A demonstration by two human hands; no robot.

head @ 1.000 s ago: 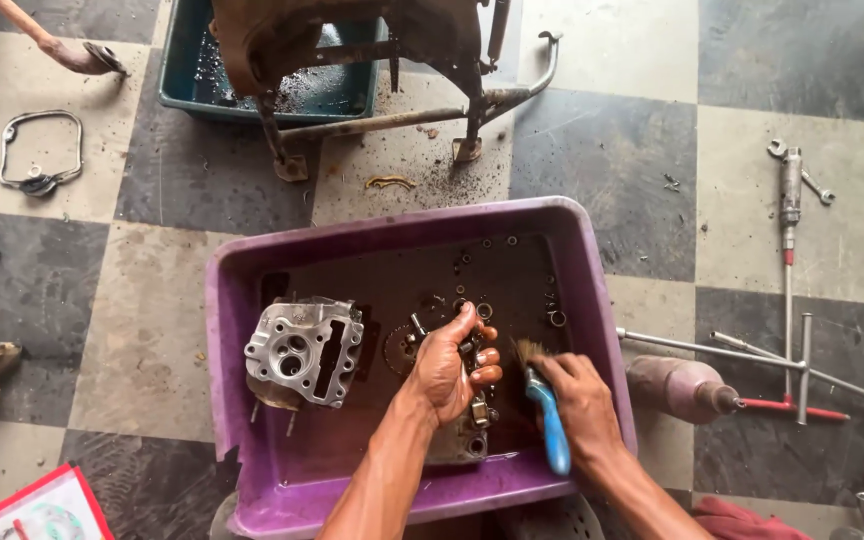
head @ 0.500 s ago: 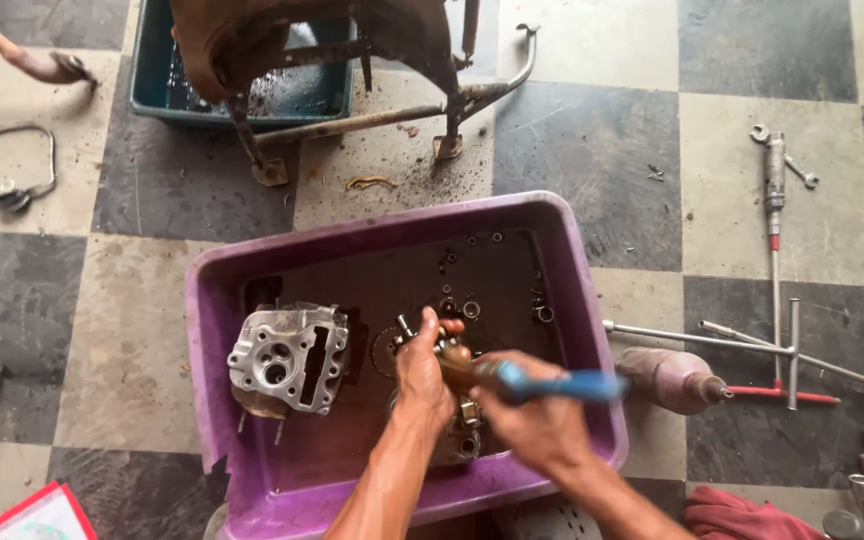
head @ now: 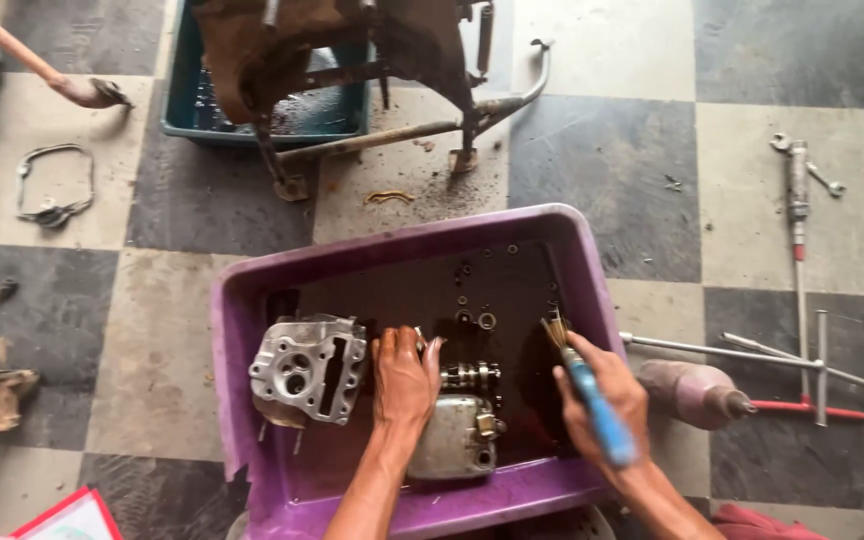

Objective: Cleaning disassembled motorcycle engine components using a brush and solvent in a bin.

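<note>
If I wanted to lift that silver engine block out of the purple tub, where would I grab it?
The silver engine block leans at the purple tub's left end, holes facing up. Probably come from above and clasp its two long finned sides; the left hand crowds its right edge, so approach from the left.

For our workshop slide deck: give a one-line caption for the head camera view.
Left hand rests among engine parts in a purple tub of dark liquid while the right hand holds a blue-handled brush.

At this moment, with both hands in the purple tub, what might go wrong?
Small washers lie loose in the dark liquid near the brush held by the right hand; bristles might flick them away. The left hand rests flat beside the metal cover, which may be slippery.
</note>
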